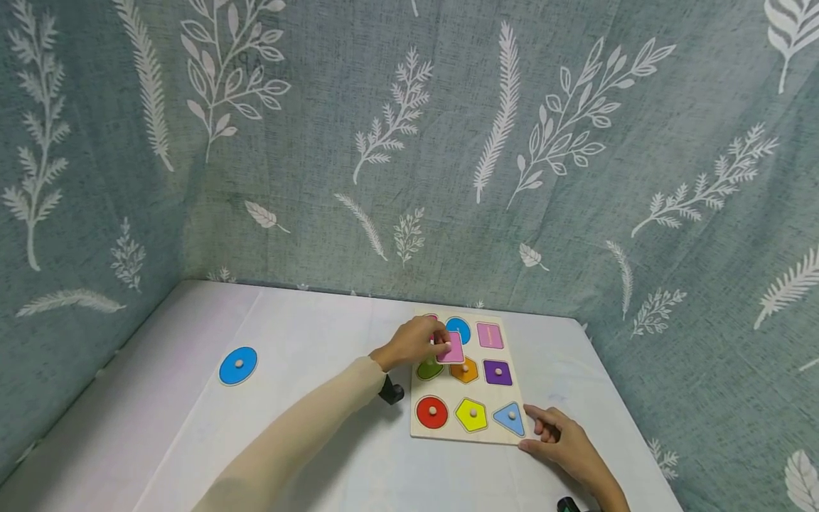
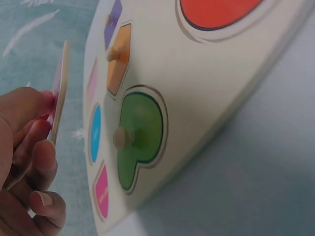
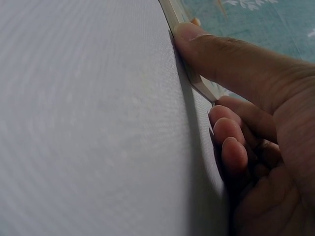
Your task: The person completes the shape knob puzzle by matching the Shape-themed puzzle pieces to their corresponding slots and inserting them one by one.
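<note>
My left hand (image 1: 416, 341) pinches a pink square puzzle piece (image 1: 455, 350) by its knob, above the upper part of the wooden puzzle board (image 1: 446, 390). In the left wrist view that piece shows nearly edge-on, tilted up and apart from the board. At the board's near right corner, my right hand (image 1: 566, 444) grips the edges, thumb (image 3: 216, 51) on the near side and index finger on the right side. The back row holds a blue round recess (image 1: 458, 329) and a pink square recess (image 1: 490, 336), both without knobs.
A blue round piece (image 1: 238, 366) lies on the white table to the left. Seated in the board are red (image 1: 430, 419), yellow (image 1: 470, 421), light blue (image 1: 508, 412), purple (image 1: 493, 370), orange and green (image 2: 140, 118) knobbed pieces. Patterned cloth (image 1: 384, 235) hangs behind and beside the table.
</note>
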Demonstrator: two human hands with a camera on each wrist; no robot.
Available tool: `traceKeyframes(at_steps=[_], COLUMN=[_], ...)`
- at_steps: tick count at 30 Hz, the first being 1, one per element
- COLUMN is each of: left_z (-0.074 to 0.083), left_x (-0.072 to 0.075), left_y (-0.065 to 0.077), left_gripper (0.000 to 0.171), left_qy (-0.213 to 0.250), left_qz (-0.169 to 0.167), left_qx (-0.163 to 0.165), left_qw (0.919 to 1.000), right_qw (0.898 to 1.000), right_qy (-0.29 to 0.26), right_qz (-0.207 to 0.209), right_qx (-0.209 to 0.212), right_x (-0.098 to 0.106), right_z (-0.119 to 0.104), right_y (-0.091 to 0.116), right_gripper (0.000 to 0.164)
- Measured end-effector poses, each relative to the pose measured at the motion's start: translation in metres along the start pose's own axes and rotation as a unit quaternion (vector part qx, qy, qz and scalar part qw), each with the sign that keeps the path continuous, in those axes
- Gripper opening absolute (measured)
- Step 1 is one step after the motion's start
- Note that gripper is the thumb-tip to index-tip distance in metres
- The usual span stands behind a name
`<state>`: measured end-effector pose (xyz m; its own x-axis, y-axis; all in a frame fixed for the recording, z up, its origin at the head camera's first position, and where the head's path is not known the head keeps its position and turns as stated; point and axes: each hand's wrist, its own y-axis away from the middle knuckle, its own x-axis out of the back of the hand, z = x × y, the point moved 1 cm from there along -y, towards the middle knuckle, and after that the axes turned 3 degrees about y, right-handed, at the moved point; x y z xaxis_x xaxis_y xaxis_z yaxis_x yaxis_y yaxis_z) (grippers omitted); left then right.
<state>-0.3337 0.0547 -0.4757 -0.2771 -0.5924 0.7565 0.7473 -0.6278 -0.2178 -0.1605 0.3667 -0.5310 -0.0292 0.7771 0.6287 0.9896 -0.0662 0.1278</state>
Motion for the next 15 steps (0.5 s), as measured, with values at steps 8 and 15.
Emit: traceKeyframes(at_steps=[8, 15], left_z=[0.006, 0.004], left_x=[-0.013, -0.025], left_y=[-0.018, -0.027], left_gripper=[0.011, 0.009], left_qy=[-0.005, 0.020], left_qz=[-0.009, -0.010], left_qx=[-0.006, 0.014], left_qw=[0.9999, 0.9997], right_qw=[1.000, 1.000], right_qy=[-0.004, -0.013], right_qz=[0.009, 0.008], right_qx=[-0.005, 0.006], right_x=[0.001, -0.001], right_z=[0.001, 0.000], right_y=[0.003, 0.001], right_gripper=[0.076, 0.074])
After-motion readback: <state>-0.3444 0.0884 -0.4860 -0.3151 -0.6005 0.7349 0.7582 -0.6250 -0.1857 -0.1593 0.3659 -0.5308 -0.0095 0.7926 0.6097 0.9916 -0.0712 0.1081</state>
